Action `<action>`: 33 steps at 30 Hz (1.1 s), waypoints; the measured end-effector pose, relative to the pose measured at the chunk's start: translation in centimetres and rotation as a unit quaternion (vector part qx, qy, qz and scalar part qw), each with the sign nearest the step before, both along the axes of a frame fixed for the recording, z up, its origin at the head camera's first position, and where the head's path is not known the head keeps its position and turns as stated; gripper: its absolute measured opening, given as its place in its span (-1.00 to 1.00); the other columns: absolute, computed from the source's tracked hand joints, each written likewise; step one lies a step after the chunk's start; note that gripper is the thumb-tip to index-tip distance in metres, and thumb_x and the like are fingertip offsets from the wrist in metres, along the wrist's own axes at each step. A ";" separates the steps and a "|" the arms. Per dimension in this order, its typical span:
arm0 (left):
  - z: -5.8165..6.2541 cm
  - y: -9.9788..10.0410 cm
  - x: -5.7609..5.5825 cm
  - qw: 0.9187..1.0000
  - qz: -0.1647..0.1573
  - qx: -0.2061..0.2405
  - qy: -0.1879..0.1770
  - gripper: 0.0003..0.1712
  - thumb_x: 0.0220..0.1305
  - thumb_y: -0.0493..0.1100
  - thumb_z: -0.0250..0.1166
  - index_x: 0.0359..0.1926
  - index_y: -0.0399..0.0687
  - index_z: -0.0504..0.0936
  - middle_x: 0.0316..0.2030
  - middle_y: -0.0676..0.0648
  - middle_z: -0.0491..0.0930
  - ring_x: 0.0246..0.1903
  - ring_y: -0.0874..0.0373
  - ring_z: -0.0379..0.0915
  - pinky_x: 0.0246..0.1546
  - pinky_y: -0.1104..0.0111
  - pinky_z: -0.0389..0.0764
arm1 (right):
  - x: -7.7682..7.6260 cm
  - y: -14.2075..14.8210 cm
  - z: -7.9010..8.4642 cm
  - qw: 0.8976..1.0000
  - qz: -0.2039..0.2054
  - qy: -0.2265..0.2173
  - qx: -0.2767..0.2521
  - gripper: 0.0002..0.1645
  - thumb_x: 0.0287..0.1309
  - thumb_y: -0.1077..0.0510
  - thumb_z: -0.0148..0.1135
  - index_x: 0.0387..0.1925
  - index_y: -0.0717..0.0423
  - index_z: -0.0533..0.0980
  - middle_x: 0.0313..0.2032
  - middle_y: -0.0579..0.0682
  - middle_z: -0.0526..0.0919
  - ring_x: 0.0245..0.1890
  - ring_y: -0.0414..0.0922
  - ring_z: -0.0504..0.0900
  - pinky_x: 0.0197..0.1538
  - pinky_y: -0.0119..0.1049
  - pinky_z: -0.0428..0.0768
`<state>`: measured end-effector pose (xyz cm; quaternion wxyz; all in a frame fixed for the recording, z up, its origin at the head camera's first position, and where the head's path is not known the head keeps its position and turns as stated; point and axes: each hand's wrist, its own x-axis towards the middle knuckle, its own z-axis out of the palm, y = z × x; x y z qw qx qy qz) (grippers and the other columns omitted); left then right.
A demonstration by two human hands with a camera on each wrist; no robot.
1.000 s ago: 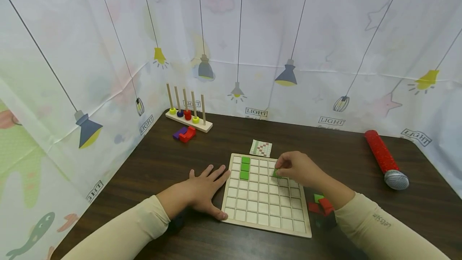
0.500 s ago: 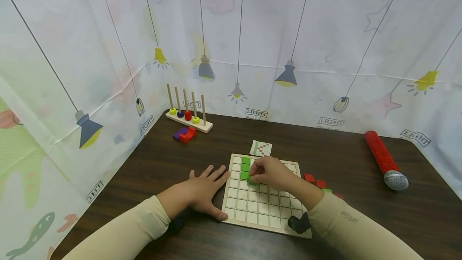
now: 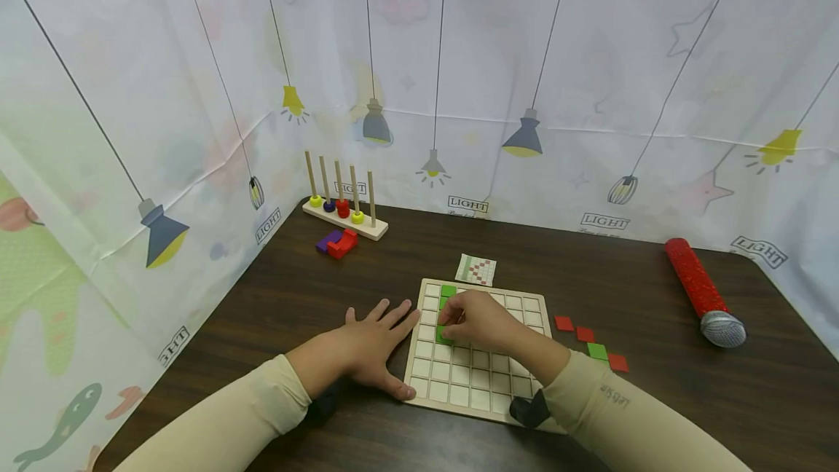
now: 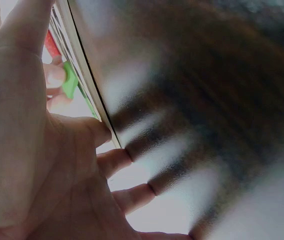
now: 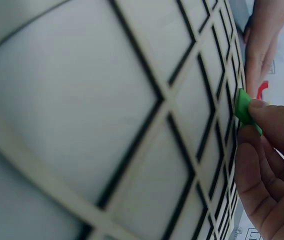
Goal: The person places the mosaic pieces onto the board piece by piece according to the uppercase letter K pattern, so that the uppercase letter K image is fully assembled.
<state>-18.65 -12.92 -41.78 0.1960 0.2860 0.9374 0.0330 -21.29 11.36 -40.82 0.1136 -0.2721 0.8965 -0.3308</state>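
Note:
A wooden grid board [image 3: 459,397] lies on the dark table. My right hand [image 3: 483,323] pinches a green square tile [image 3: 443,335] between thumb and fingertips, low over the second column from the left. Seen from the right wrist, that tile [image 5: 244,107] tilts against the grid. Green tiles [image 3: 448,290] fill cells above it in the same column, partly hidden by my fingers. My left hand [image 3: 370,348] rests with fingers spread on the table, its thumb and a fingertip touching the board's left edge. Behind the board lies a small printed pattern card [image 3: 475,270].
Right of the board lie red tiles [image 3: 564,323] and a green tile [image 3: 597,352] in a slanting row. Farther right is a red microphone [image 3: 698,282]. At the back left stand a peg stacker [image 3: 344,218] with coloured rings and a red block [image 3: 343,245] beside a purple one.
My right hand has carried the green tile leftward across the board to the second column. The loose tiles at the right came into view from behind my arm. The left hand stays put.

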 end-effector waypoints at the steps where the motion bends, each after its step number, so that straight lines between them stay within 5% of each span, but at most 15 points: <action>1: -0.1 0.0 0.0 1.000 0.000 -0.001 0.001 0.47 -0.09 0.72 0.24 0.66 0.26 -0.23 0.63 0.03 -0.32 0.57 -0.15 -0.37 0.24 -0.47 -0.02 | 0.1 0.0 0.0 1.000 0.000 0.005 0.005 -0.90 0.20 0.27 0.46 -0.24 0.13 0.68 -0.36 -0.16 0.66 -0.32 -0.20 0.62 -0.20 -0.22 0.61; 14: -0.1 0.0 -0.1 1.000 0.000 -0.002 -0.003 0.46 -0.08 0.72 0.25 0.66 0.26 -0.21 0.63 0.03 -0.32 0.57 -0.15 -0.37 0.24 -0.47 -0.01 | 0.8 -0.4 -0.7 0.996 0.008 0.070 0.045 -0.72 0.12 0.30 0.51 -0.09 0.17 0.74 -0.22 -0.05 0.70 -0.23 -0.15 0.64 -0.17 -0.16 0.62; 33: -0.2 0.0 -0.2 1.000 0.005 0.000 -0.002 0.46 -0.10 0.70 0.29 0.66 0.30 -0.21 0.63 0.05 -0.31 0.57 -0.13 -0.37 0.26 -0.47 -0.06 | 1.1 3.4 0.3 0.996 -0.052 0.054 0.045 -0.56 0.13 0.21 0.51 0.08 0.14 0.68 -0.22 -0.08 0.66 -0.31 -0.22 0.60 -0.21 -0.20 0.58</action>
